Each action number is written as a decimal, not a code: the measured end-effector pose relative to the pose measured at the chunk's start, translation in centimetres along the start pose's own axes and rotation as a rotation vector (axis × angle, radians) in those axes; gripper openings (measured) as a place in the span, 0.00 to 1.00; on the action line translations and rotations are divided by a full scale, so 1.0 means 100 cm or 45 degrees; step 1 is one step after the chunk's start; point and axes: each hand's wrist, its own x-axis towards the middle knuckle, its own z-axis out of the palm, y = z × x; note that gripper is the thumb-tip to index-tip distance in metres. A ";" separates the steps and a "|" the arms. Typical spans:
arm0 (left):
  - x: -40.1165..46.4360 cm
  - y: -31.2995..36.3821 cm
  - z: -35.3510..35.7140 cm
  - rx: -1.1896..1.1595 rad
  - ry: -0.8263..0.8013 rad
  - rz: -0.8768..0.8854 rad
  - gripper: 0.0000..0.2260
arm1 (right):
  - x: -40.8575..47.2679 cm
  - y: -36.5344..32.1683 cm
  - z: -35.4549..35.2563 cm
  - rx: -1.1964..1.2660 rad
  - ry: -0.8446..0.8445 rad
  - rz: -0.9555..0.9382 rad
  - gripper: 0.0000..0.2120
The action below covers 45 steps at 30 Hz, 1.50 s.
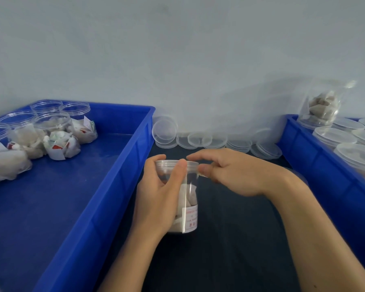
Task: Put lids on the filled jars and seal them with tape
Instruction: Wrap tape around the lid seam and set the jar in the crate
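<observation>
Clear plastic is what you are holding: the jar (188,199) stands upright on the dark bench (230,239) between the two blue bins, with its lid (177,163) already on top. Your left hand (160,197) wraps the jar's left side, thumb pressed against the rim just under the lid. Your right hand (230,173) comes in from the right at lid height, thumb and forefinger pinching at the lid's edge; whether a strip of tape lies between them is too faint to tell. White sachets fill the lower part of the jar, and a white label (191,220) faces you, its red print too blurred to read. Loose lids (209,140) lie against the wall behind. Open filled jars (51,131) stand in the left bin (105,186); capped ones (346,144) sit in the right bin (316,165), cut off by the frame.
</observation>
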 end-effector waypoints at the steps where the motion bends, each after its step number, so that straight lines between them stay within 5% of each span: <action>1: 0.000 0.000 -0.001 -0.014 -0.007 -0.006 0.25 | 0.001 0.001 0.001 -0.003 -0.008 0.002 0.19; 17: 0.001 0.000 0.000 -0.175 -0.214 0.014 0.31 | -0.005 0.004 -0.004 0.021 -0.138 0.031 0.16; 24: -0.006 0.004 0.008 0.155 0.129 0.097 0.28 | -0.005 0.003 -0.005 0.006 -0.081 0.062 0.13; 31: -0.010 0.006 0.012 0.226 0.050 0.013 0.41 | -0.004 -0.001 -0.005 0.071 -0.143 0.033 0.22; 36: -0.004 0.003 0.009 0.092 0.043 -0.033 0.36 | -0.008 0.006 -0.007 0.249 -0.189 0.069 0.16; 45: -0.006 0.006 0.007 -0.086 -0.078 -0.082 0.27 | -0.004 0.010 -0.004 -0.013 -0.074 0.029 0.15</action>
